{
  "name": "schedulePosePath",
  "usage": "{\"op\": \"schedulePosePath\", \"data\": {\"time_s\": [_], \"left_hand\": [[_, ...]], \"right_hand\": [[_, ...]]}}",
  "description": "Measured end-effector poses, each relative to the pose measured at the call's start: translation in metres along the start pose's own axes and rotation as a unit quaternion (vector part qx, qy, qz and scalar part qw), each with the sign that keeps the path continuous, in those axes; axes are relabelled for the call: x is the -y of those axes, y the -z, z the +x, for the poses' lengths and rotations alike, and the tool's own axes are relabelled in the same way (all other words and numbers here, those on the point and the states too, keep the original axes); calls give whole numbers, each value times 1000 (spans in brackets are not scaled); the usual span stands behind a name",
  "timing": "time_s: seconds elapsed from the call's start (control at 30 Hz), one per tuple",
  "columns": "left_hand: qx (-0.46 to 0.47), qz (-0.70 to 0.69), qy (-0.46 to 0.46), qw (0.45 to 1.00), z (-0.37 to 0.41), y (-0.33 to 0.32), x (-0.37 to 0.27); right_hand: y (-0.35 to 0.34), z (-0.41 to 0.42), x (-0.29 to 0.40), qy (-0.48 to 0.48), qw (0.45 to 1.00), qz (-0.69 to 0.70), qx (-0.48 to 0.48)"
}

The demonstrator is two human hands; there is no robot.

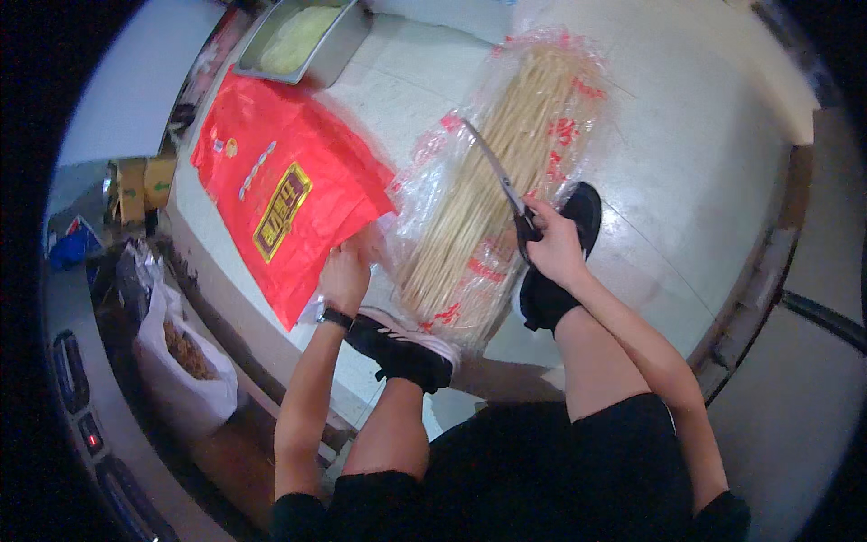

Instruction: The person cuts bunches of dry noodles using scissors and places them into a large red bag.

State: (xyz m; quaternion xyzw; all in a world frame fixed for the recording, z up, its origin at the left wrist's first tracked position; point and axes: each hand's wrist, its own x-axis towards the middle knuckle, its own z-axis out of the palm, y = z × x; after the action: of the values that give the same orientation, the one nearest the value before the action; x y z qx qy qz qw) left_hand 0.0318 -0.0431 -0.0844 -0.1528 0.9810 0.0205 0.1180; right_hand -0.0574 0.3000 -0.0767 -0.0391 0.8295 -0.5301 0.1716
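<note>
In my right hand (557, 245) is a pair of black-handled scissors (504, 179), the blades pointing up and left over long dry noodle sticks (488, 183). The sticks, perhaps dried noodles or bean-curd sticks, lie in a long clear plastic wrapper (565, 132) with red printing. My left hand (345, 278), with a dark watch band at the wrist, grips the lower right edge of a large red plastic bag (264, 162). Its fingertips are blurred and partly hidden by the edge. The bag bears a gold-framed label and looks flat.
A steel pan (332, 51) with pale shredded food stands at the top left. At the left, a white sack (183, 372) holds brown dry material, with cardboard boxes (145, 183) beyond. My black shoes (399, 345) flank the wrapper's near end on the tiled floor (657, 217).
</note>
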Motion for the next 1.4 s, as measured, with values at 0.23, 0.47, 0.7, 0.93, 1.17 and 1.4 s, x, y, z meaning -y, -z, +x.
{"op": "schedulePosePath", "data": {"time_s": [0.23,0.47,0.7,0.93,1.17,1.4], "left_hand": [[-18,-184,-214,959,2,48,-66],[-103,-192,-221,951,68,-26,-100],[-4,-301,-153,941,69,-39,-132],[-63,-243,-170,953,55,-30,-122],[-163,-276,-194,927,45,-24,-137],[39,-587,-113,800,25,34,-185]], "right_hand": [[15,5,-1,3,997,26,-71],[126,123,24,92,914,-200,-340],[156,210,20,-58,896,-364,-247],[124,202,9,-6,926,-254,-280],[137,132,-27,17,951,-105,-290],[53,10,28,-121,948,245,-165]]}}
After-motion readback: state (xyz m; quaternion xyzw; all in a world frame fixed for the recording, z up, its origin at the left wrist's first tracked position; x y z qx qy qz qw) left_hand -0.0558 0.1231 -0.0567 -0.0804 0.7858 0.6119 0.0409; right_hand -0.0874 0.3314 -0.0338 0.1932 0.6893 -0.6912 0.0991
